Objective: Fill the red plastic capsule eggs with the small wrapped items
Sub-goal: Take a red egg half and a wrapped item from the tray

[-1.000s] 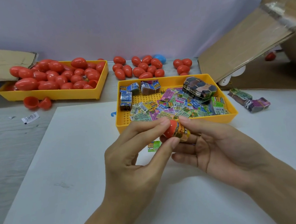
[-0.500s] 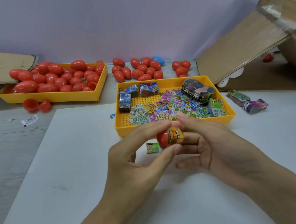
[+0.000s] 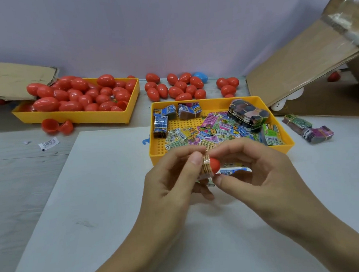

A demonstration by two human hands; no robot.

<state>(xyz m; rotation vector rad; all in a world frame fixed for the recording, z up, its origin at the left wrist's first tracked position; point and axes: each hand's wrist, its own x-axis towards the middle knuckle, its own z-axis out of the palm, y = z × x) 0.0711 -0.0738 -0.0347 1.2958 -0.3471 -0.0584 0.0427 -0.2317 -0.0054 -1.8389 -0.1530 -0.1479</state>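
- Head view: the left hand [image 3: 173, 186] pinches a small wrapped item [image 3: 206, 167], thumb on its near face, fingers curled behind it.
- The right hand [image 3: 258, 173] pinches a red capsule half [image 3: 215, 164] between forefinger above and thumb below; the half touches the item's right edge, so both grips are clamped.
- Just beyond both hands sits a yellow tray [image 3: 288, 148] of loose wrapped items [image 3: 212, 131] and banded bundles.
- Beyond and left of the left hand, a second yellow tray [image 3: 78, 119] is heaped with red capsule eggs [image 3: 77, 93]; two open halves [image 3: 57, 126] lie on the desk [image 3: 18, 166] by its near wall.
- More red eggs [image 3: 180, 87] and one blue egg [image 3: 201, 77] lie on the desk behind the near tray.
- Under the hands lies a white sheet [image 3: 94, 204]; a few more wrapped pieces lie on it, partly hidden by the fingers.
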